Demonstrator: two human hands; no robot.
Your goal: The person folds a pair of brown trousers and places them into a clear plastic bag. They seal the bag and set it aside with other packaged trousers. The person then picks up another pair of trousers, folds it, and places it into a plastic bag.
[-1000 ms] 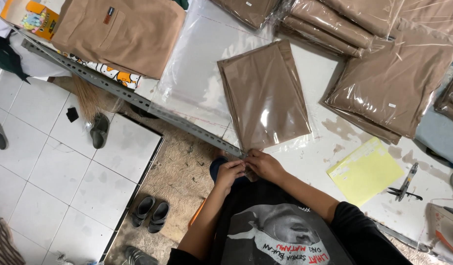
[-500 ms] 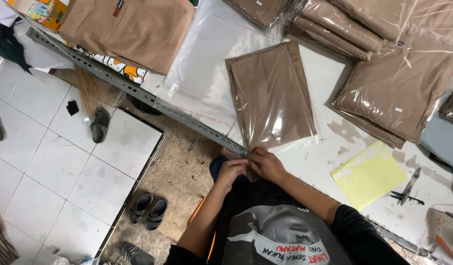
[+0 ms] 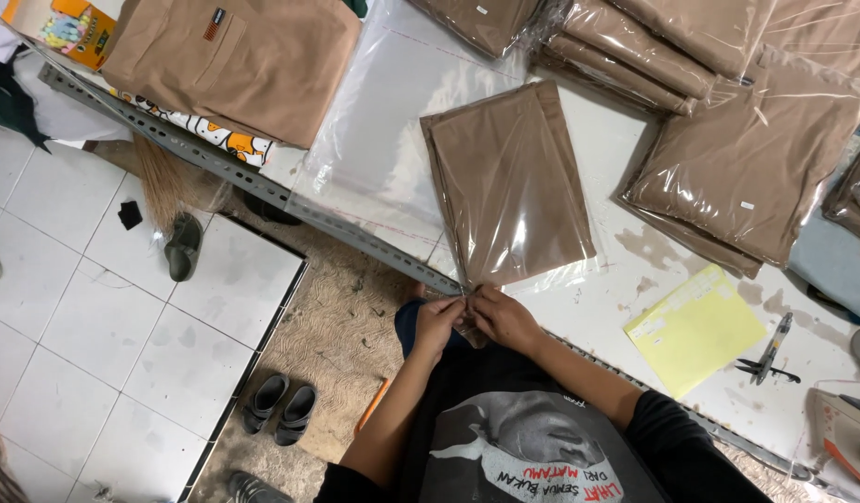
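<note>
Head camera, looking straight down, shows a folded tan garment in a clear plastic bag point(image 3: 512, 182) lying flat on the white table point(image 3: 598, 307), its near end right at the table's edge above the grey perforated metal rail point(image 3: 262, 191). The cloth is smooth, a plain brown rectangle with a folded seam along one long side, and the glossy film throws white glare across its lower half. Both hands meet at the near edge of that bag. The left hand point(image 3: 436, 323) is curled, its fingertips pinched on the bag's open lip; the right hand point(image 3: 506, 319) is likewise closed with fingers bent, gripping the same lip just beside the left, the two hands touching. An empty clear bag point(image 3: 383, 140) lies flat just left of the packed one. Further along the table sit a stack of bagged tan garments point(image 3: 728, 158), an unbagged folded tan garment point(image 3: 234, 61) and a yellow sheet of paper point(image 3: 696, 328), with small snips point(image 3: 770, 354) close beside the sheet.
</note>
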